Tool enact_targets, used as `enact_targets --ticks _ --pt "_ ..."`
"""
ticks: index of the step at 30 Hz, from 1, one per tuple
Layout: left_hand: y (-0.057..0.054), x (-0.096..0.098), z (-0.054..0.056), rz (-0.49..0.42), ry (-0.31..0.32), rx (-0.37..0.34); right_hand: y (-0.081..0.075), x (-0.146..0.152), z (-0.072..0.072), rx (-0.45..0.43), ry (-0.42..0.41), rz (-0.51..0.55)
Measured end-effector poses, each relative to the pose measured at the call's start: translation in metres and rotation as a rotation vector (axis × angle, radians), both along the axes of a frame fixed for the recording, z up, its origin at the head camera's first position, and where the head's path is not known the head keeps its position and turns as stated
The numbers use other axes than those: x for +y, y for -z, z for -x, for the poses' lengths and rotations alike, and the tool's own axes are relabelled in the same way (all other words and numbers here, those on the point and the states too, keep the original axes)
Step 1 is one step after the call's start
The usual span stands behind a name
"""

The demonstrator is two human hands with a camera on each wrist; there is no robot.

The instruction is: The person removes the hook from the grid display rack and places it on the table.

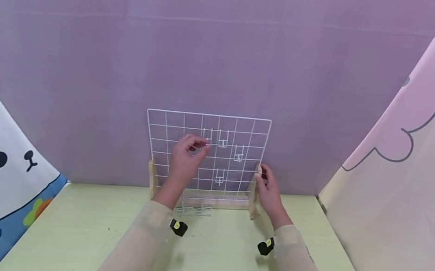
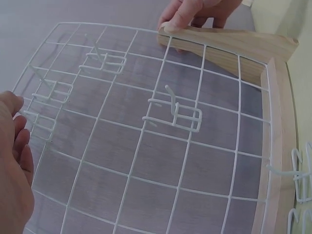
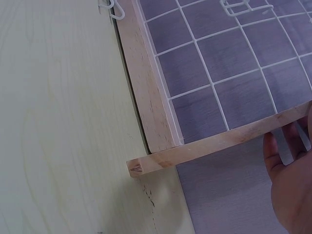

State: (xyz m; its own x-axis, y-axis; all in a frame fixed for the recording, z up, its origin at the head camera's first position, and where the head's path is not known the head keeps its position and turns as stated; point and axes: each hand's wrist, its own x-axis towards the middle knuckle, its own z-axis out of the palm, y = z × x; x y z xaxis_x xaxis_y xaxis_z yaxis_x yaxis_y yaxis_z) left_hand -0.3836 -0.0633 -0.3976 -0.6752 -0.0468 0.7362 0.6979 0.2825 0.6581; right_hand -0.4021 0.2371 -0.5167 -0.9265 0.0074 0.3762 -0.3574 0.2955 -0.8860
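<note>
Left hand [image 1: 185, 161] has thumb and fingertip pinched on a hook [image 2: 41, 125] up against the upper-middle part of the wire grid [image 1: 187, 112]. Right hand [image 1: 270, 192] clamped on the upper end of the right wooden post [image 1: 253, 201], thumb in front, fingers behind. Grid sits upright in its wooden base [image 3: 146, 87] at the back of the table [image 1: 215, 266]. Three more hooks [image 1: 219, 179] hang on it, right of the left hand; two spare hooks [image 1: 203, 211] lie on the table in front of the base.
</note>
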Motion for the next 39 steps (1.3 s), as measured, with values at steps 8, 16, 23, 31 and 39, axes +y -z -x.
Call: enact_targets --ticks 8,16,23,31,39 --pt "0.0009 0.0032 0.003 -0.007 -0.043 0.021 -0.0005 -0.0007 -0.001 -0.002 -0.008 0.008" --pt "0.0017 0.0046 0.0035 -0.005 -0.072 0.065 -0.0002 -0.0003 -0.0025 -0.017 -0.011 0.028" --pt "0.0012 0.0036 0.0036 -0.02 -0.102 0.141 -0.0004 -0.0018 -0.0013 -0.006 -0.006 0.029" --pt "-0.0016 0.0029 0.0022 -0.043 -0.135 0.183 -0.0016 -0.0024 -0.0027 -0.011 -0.009 0.023" --pt "-0.0072 0.0016 -0.0007 -0.046 -0.134 0.232 -0.001 -0.0018 -0.0025 -0.017 -0.007 0.014"
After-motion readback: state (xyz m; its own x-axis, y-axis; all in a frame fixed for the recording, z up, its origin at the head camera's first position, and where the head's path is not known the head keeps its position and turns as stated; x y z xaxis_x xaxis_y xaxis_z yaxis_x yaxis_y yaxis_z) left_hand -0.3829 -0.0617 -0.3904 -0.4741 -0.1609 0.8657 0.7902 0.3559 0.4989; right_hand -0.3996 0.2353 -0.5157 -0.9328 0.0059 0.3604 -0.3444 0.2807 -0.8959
